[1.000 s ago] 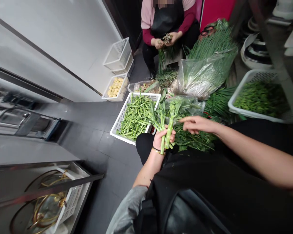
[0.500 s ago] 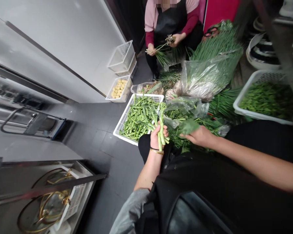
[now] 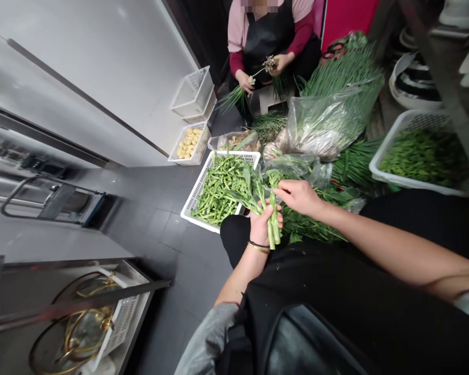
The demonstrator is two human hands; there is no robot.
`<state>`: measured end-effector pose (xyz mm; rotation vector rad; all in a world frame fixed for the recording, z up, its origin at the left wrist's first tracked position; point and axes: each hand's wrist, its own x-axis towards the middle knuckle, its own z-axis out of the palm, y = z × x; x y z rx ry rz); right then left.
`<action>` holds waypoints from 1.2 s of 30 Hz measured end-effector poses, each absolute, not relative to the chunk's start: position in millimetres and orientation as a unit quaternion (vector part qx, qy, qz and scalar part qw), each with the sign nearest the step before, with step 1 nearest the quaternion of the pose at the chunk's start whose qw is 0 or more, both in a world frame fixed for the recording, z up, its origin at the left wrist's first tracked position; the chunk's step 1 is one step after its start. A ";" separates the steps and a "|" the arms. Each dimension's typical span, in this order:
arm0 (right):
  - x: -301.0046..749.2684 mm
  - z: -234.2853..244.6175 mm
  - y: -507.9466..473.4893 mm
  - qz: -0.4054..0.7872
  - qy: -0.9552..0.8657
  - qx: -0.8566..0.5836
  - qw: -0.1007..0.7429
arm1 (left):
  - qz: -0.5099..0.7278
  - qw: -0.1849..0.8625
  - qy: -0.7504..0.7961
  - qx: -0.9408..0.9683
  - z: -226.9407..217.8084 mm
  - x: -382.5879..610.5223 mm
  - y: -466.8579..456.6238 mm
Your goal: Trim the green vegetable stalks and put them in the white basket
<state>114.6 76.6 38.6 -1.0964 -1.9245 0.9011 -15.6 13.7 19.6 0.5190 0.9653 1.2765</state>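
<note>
My left hand point(image 3: 263, 225) is closed round a small bunch of green vegetable stalks point(image 3: 272, 229), cut ends pointing down toward my lap. My right hand point(image 3: 297, 196) pinches the top of one stalk in that bunch, just above my left hand. Right behind the bunch sits a white slotted basket point(image 3: 191, 200) on the floor, filled with trimmed green stalks. A heap of loose leafy greens point(image 3: 312, 229) lies under my right forearm.
A person in a black apron point(image 3: 271, 36) sits opposite, holding scallions. Bagged greens point(image 3: 328, 122) and scallions point(image 3: 347, 67) lie between us. A white basket of greens point(image 3: 414, 182) is at right. A basket of small potatoes point(image 3: 187, 143) and stacked baskets stand by the steel cabinet.
My right hand let go of a leaf over the heap and came back to the bunch, now pinching a stalk. My left hand dropped slightly. The person opposite lowered the scallions to their side.
</note>
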 end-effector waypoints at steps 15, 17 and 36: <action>132.4 39.2 95.0 0.479 -0.669 -0.421 0.381 | 0.492 0.739 0.394 0.237 24.2 -15.9 10.3; 124.6 36.8 85.9 0.337 -0.721 -0.441 0.414 | 0.522 0.705 0.412 0.248 24.5 -13.2 11.1; 135.7 25.8 91.5 0.342 -0.729 -0.449 0.387 | 0.506 0.703 0.440 0.237 20.7 -12.9 12.8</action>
